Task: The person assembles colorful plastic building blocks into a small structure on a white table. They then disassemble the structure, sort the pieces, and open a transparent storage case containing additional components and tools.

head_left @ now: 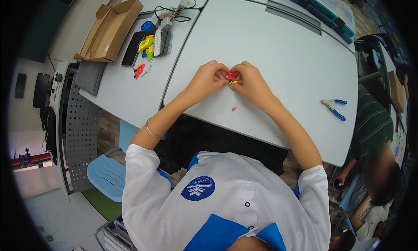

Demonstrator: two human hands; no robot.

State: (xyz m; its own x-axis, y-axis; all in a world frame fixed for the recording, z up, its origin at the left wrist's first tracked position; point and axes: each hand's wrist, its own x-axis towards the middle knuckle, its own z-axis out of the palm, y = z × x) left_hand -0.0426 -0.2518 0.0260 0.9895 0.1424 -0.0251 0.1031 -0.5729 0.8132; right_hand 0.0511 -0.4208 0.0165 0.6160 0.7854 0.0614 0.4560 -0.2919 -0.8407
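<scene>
Pinching a small red-and-yellow piece (230, 78) together, left hand (209, 78) and right hand (250, 83) close their fingers on it over the table (283, 55).

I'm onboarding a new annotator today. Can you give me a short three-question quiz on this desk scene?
1. True or false: both hands are together on the small red and yellow piece.
2. Multiple choice: on which side of the person do the blue-handled pliers lie? A) the person's left B) the person's right C) under the hands
3. Short answer: what lies open at the far left end of the neighbouring table?

Key
1. True: the fingertips of both hands meet around it over the grey table.
2. B: they lie untouched, apart from the hands.
3. An open cardboard box, beside a dark phone-like slab and a heap of coloured building parts.
</scene>
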